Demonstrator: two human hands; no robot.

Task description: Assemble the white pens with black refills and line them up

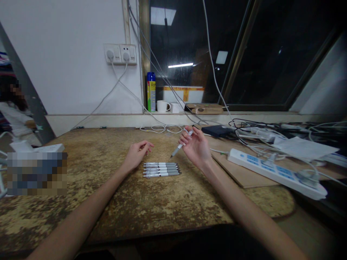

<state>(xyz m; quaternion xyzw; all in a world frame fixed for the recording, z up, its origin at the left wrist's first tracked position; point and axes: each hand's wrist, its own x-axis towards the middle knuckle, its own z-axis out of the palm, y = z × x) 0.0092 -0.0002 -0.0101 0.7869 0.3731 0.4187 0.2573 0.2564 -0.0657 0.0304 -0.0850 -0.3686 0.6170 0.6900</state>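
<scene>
Above the middle of the worn table, a grey-and-white pen is pinched between the fingers of the right hand, tip slanting down and to the left, as if kept clear of the surface for handling. The hand is closed on the barrel, with the palm turned toward the camera. Just below and to the left of it, four like pens are laid side by side in a neat row, tips pointing right, so that they touch or nearly touch one another. The left hand is held low beside the row's left end, fingers loosely curled and holding nothing; whether it rests on the table cannot be told. Farther right, a thin board is lying on the table with a white power strip on it, amid tangled cables. On the sill behind, a spray can and two white mugs are lined up.
</scene>
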